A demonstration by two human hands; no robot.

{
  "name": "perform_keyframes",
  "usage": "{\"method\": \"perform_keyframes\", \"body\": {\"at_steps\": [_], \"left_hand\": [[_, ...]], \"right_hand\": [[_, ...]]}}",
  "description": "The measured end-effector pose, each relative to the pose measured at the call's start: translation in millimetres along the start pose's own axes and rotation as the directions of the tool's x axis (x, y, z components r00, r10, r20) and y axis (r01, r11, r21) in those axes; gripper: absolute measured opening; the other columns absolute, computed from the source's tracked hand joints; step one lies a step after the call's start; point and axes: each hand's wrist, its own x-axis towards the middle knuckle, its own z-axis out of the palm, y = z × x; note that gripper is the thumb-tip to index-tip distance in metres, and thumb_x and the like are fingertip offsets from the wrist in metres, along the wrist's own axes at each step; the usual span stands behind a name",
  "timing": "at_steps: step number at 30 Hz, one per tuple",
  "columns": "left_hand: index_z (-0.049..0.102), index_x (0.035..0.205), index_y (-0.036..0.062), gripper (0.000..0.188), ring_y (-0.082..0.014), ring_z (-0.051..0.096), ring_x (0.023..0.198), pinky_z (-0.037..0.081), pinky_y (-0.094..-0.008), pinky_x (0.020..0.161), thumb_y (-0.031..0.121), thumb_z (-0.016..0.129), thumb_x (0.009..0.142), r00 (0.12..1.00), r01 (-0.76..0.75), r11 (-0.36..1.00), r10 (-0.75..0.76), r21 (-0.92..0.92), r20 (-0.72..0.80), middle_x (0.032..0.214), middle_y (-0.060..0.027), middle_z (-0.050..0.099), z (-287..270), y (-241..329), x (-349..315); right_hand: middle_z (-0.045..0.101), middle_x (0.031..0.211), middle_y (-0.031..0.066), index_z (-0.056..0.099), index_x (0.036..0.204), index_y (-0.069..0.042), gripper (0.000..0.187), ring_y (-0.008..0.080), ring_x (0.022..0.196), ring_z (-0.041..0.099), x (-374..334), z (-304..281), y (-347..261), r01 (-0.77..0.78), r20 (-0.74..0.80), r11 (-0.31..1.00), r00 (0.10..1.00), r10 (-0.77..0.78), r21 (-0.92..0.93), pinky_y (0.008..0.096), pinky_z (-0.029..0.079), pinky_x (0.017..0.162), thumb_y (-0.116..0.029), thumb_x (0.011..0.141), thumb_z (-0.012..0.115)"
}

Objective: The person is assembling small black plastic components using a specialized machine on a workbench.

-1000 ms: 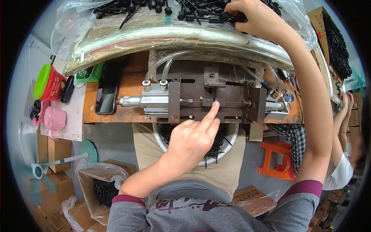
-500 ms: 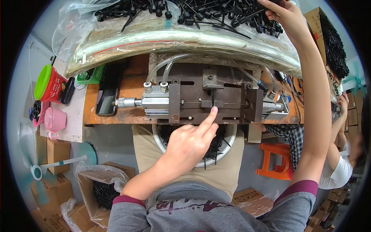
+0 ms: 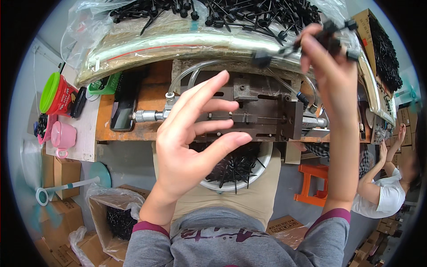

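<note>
My left hand is open, fingers spread and thumb apart, with nothing in it. It hovers over the left part of a dark metal fixture and hides most of the left air cylinder. My right hand is closed round a bunch of black plastic parts with thin stems and thick heads; they are blurred by motion. It is raised beyond the fixture's right end. At the far side a heap of similar black parts lies on clear plastic sheeting. Below the fixture, a white basin holding more of them rests on my lap.
A phone lies left of the fixture. Further left are a pink cup and a red tub. Clear air hoses arch behind the fixture. An orange stool and another person are at right; an open carton stands lower left.
My left hand has drawn back from the fixture's middle and spread its fingers. My right hand has come down and nearer from the heap, carrying a bunch of black parts.
</note>
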Motion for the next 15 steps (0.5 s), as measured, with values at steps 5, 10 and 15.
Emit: {"method": "perform_keyframes", "body": {"at_steps": [5,10,15], "left_hand": [[0.071,0.115,-0.0046,0.043,-0.021,0.07,0.088,0.057,-0.0276,0.072,-0.01,0.077,0.073,0.97,0.018,0.998,-0.034,0.066,0.242,0.102,-0.0164,0.07,-10.1,1.6,-12.4],[0.077,0.097,0.0006,0.035,-0.0187,0.069,0.082,0.055,-0.0286,0.067,-0.005,0.086,0.063,0.953,-0.003,0.999,-0.013,0.05,0.302,0.089,-0.0117,0.073,-0.8,5.6,-29.3],[0.072,0.097,0.0031,0.029,-0.0222,0.066,0.086,0.053,-0.0317,0.073,0.0,0.08,0.069,0.955,-0.277,0.767,0.154,0.578,0.252,0.114,-0.0138,0.068,14.7,-25.9,-44.4]], "right_hand": [[0.069,0.088,0.0041,0.067,0.104,0.0,0.018,0.008,0.071,0.063,-69.9,32.2,0.1,-0.301,0.029,0.945,0.954,0.3,0.129,0.0224,0.054,0.064,-0.006,0.088,0.074],[0.068,0.092,0.0065,0.066,0.104,0.001,0.018,0.0092,0.074,0.064,-85.8,34.0,8.1,-0.272,-0.029,0.95,0.96,0.279,0.151,0.0234,0.054,0.064,-0.002,0.088,0.073],[0.068,0.095,0.0121,0.063,0.106,0.003,0.017,0.0119,0.069,0.062,-88.2,24.4,6.5,-0.192,-0.205,0.954,0.949,0.24,0.23,0.026,0.051,0.063,-0.004,0.091,0.068]]}}
